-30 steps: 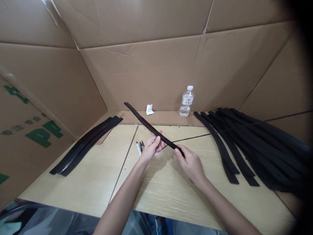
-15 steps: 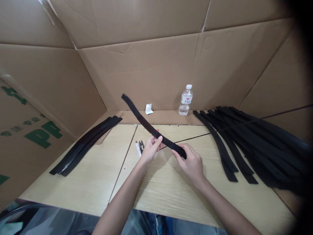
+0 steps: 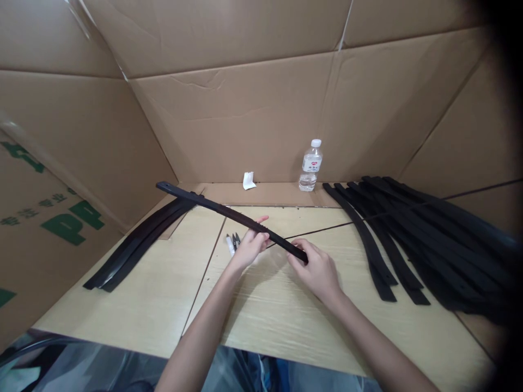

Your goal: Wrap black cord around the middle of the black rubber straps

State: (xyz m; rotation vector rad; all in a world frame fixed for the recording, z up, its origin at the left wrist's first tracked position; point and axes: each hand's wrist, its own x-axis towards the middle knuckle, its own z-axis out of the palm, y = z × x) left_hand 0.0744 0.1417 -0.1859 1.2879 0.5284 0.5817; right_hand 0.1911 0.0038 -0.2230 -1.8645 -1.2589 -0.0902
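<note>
Both hands hold one long black strip [image 3: 212,204] above the wooden tabletop [image 3: 163,294]. My left hand [image 3: 250,245] pinches it near its middle, fingers closed round it. Its near end is gripped by my right hand [image 3: 316,272], also closed. The strip's far end points left, over a small pile of black strips [image 3: 139,239] lying at the table's left side. A larger heap of black strips [image 3: 412,234] lies to the right.
Small snips and a white pen-like item [image 3: 232,244] lie just under my left hand. A water bottle [image 3: 311,166] and a scrap of white paper [image 3: 249,181] stand at the back. Cardboard walls [image 3: 253,109] enclose the table on three sides.
The strip's far end has swung left and down, from pointing up toward the back wall to lying low over the left pile. Both hands stay on it in nearly the same places.
</note>
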